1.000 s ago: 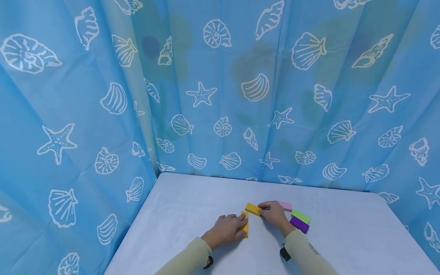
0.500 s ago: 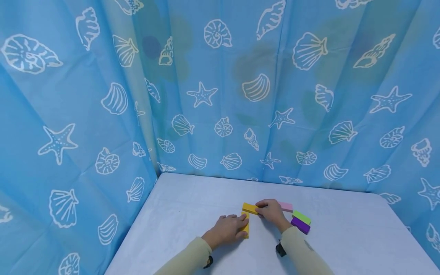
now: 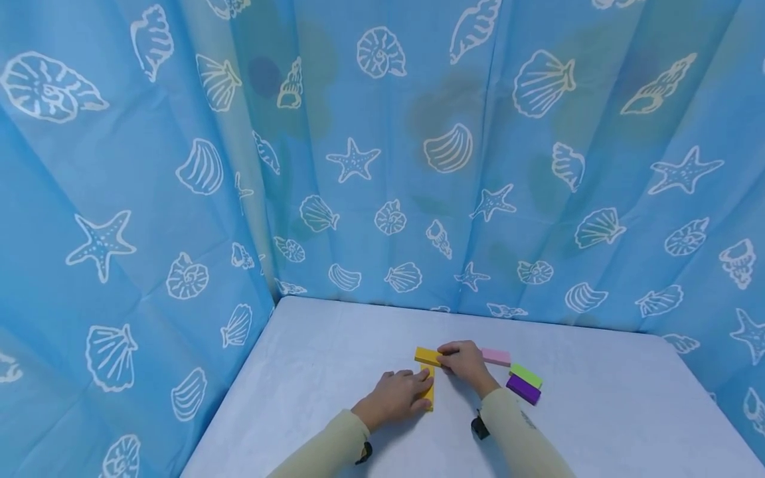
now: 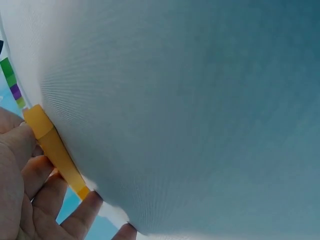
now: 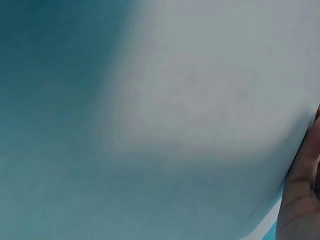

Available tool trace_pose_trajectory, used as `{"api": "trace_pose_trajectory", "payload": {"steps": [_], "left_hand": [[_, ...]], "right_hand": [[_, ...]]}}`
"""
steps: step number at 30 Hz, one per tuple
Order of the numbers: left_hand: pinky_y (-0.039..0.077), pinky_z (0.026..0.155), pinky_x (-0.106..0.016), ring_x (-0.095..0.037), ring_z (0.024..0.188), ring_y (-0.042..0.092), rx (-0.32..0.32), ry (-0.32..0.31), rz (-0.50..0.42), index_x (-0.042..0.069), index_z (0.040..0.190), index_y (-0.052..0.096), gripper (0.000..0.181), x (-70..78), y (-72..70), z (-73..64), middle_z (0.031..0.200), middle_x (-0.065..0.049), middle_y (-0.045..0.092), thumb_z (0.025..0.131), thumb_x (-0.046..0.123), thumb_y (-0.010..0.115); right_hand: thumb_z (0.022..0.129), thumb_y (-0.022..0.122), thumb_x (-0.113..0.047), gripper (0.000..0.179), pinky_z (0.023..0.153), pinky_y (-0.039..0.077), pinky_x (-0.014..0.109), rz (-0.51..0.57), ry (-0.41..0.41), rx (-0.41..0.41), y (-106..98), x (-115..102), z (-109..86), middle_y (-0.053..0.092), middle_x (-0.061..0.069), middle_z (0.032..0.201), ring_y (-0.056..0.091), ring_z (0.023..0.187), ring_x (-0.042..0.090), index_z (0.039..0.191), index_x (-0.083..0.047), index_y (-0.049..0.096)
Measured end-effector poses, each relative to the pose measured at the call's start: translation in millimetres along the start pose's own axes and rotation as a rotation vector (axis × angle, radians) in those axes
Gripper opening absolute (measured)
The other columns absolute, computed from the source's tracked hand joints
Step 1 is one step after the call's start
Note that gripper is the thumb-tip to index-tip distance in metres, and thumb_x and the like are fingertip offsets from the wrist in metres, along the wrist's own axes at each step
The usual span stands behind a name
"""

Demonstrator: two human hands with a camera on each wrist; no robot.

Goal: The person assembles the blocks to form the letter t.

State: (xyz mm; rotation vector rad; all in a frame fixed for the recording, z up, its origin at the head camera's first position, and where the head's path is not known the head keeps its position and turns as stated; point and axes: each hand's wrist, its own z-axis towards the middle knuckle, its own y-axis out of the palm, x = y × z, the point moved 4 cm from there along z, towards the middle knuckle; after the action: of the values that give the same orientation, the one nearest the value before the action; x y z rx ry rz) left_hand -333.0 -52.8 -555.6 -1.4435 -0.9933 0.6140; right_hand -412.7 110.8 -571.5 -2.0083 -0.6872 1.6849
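Note:
My left hand (image 3: 394, 398) holds a yellow rectangular block (image 3: 430, 395) lengthwise on the table, thumb at its near end and a fingertip at its far end. The left wrist view shows that yellow block (image 4: 60, 157) along the fingers of the left hand (image 4: 42, 195). Across its far end lies a second yellow block (image 3: 425, 356), the two making a T shape in the head view. My right hand (image 3: 466, 364) pinches this second block at its right end. In the right wrist view only part of the right hand (image 5: 300, 195) shows, at the right edge.
Right of the right hand lie a pink block (image 3: 497, 357), a light green block (image 3: 526, 376) and a purple block (image 3: 523, 390). The table (image 3: 335, 352) has a white cover. Blue shell-patterned curtains (image 3: 382, 166) stand behind it and to the left.
My right hand has moved the second yellow block leftward, from right of the first block's far end to across it. The left hand keeps its place on the first block.

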Motion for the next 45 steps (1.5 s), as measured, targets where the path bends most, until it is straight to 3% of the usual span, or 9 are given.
{"api": "trace_pose_trajectory", "payload": {"steps": [19, 28, 45], "left_hand": [[0.047, 0.103, -0.056, -0.02, 0.134, 0.053, -0.005, -0.015, -0.014, 0.034, 0.146, 0.048, 0.054, -2.8, 5.0, 6.2, 0.153, 0.015, 0.043, 0.096, 0.053, 0.056], [0.047, 0.103, -0.056, -0.018, 0.134, 0.052, 0.0, -0.01, 0.003, 0.034, 0.147, 0.047, 0.055, -2.5, 4.5, 5.8, 0.154, 0.016, 0.043, 0.096, 0.055, 0.054], [0.047, 0.101, -0.058, -0.021, 0.133, 0.053, 0.01, -0.009, 0.009, 0.033, 0.146, 0.048, 0.054, -2.9, 5.0, 6.4, 0.153, 0.015, 0.043, 0.097, 0.054, 0.054]], "right_hand": [[0.088, 0.074, -0.013, 0.016, 0.1, 0.052, 0.044, -0.056, -0.03, -0.009, 12, -16, 4.7, 0.073, 0.007, 0.108, 0.064, 0.101, 0.024, 0.104, -0.012, 0.078], [0.089, 0.073, -0.013, 0.016, 0.099, 0.053, 0.045, -0.032, -0.089, -0.019, 16, -18, 3.6, 0.074, 0.007, 0.105, 0.063, 0.095, 0.023, 0.104, -0.009, 0.077], [0.089, 0.072, -0.011, 0.014, 0.1, 0.051, 0.048, -0.033, -0.048, -0.058, 18, -17, 2.8, 0.074, 0.007, 0.104, 0.063, 0.101, 0.025, 0.102, -0.01, 0.078]]}}
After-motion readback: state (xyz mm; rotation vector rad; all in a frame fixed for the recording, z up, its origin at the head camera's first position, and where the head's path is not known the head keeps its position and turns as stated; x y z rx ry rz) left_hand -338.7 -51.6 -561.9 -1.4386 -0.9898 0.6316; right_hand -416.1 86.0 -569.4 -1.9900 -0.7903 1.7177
